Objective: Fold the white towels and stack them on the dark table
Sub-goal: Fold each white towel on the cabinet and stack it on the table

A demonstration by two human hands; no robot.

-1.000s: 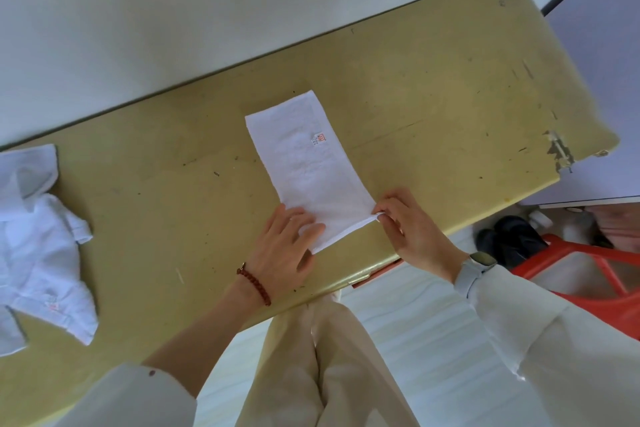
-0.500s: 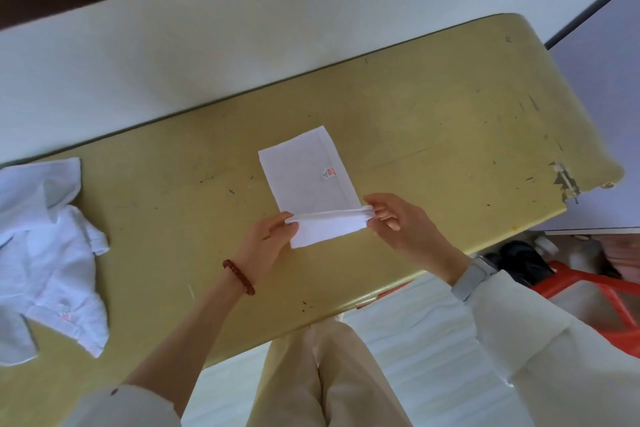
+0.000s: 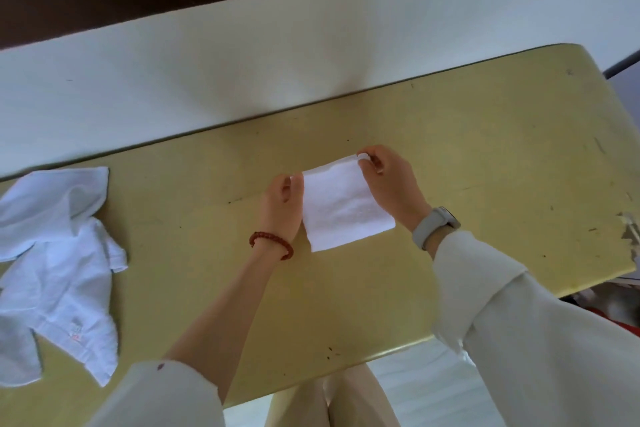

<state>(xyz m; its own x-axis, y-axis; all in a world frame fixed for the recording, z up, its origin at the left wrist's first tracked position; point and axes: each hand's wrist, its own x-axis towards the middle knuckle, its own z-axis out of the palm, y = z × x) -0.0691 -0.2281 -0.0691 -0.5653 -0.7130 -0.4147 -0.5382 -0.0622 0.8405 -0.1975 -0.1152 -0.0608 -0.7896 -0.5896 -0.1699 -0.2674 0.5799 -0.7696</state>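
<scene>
Both my hands have carried the near end of the white towel (image 3: 346,206) over to its far edge; left hand (image 3: 282,206) and right hand (image 3: 389,184) fingers pinch the far corners on the counter (image 3: 485,156).

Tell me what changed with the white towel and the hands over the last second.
The left hand and right hand took a grip on the near end of the long white towel and carried it away from the person over the far end, halving it. Both now pinch the far corners. The crumpled pile of white towels on the yellow-green table stayed put.
</scene>
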